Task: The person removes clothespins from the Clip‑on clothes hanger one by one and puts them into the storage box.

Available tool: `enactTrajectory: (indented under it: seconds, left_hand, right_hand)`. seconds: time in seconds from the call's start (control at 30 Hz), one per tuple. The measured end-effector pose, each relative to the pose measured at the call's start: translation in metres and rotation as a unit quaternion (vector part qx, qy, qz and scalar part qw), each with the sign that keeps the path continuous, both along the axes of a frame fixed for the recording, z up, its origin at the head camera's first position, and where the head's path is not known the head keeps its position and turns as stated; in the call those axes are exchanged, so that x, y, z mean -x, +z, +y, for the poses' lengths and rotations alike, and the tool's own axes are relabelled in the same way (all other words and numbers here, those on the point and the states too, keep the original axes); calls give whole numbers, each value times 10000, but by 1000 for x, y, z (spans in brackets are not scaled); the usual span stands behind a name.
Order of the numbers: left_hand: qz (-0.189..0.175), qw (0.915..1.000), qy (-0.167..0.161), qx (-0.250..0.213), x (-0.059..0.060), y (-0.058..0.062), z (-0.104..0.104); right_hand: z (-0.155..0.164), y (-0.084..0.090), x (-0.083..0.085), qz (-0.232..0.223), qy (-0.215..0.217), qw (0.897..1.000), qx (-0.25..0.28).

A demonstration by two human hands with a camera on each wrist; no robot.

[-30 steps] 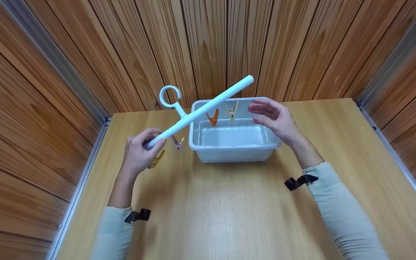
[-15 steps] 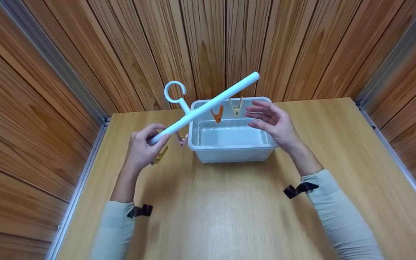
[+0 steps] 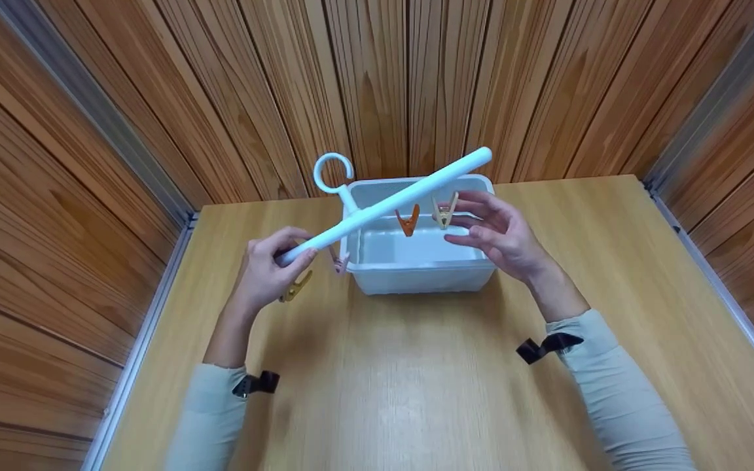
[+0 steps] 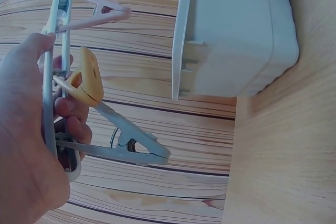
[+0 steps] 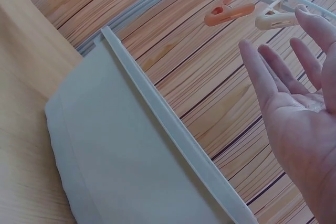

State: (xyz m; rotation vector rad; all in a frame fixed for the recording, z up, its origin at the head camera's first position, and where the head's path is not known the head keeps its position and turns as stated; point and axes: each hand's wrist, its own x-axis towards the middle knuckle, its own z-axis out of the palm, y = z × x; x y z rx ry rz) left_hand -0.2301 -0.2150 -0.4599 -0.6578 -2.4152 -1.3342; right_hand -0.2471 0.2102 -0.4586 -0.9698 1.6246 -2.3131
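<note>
My left hand [image 3: 266, 271] grips the near end of a pale blue peg hanger bar [image 3: 390, 199], held tilted above the table with its round hook [image 3: 332, 173] pointing up. Under the bar hang an orange peg [image 3: 407, 220] and a cream peg [image 3: 444, 213]; a yellow peg [image 3: 296, 286] and a pink peg [image 3: 339, 261] dangle near my left hand. My right hand [image 3: 498, 232] is open, fingers straight, just right of the cream peg and not touching it. In the left wrist view my fingers [image 4: 73, 116] curl round the bar beside a yellow peg [image 4: 86, 80].
A white plastic bin [image 3: 416, 278] stands on the wooden table [image 3: 416, 379] under the hanger, with nothing showing inside it. Wood-panelled walls close in at the back and both sides. Metal rails run along the table's left and right edges.
The hanger has moved right and slightly nearer, carried by my left hand. My right hand has drawn in toward the cream peg.
</note>
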Motion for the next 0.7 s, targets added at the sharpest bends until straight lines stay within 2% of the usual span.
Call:
enactTrajectory:
  seconds: [0.27,0.5,0.7]
  left_hand:
    - [-248,9994,-239,27,1,5,-5]
    - [-426,9987,-251,93,-1,4,-6]
    - [-511,9984,-240,90,-3,5,-5]
  right_hand:
    - [-5,8,-1,-81,136,9999,42]
    - [-9,12,-5,-34,98,9999,-48]
    - [-11,8,-4,111,129,9998,-72]
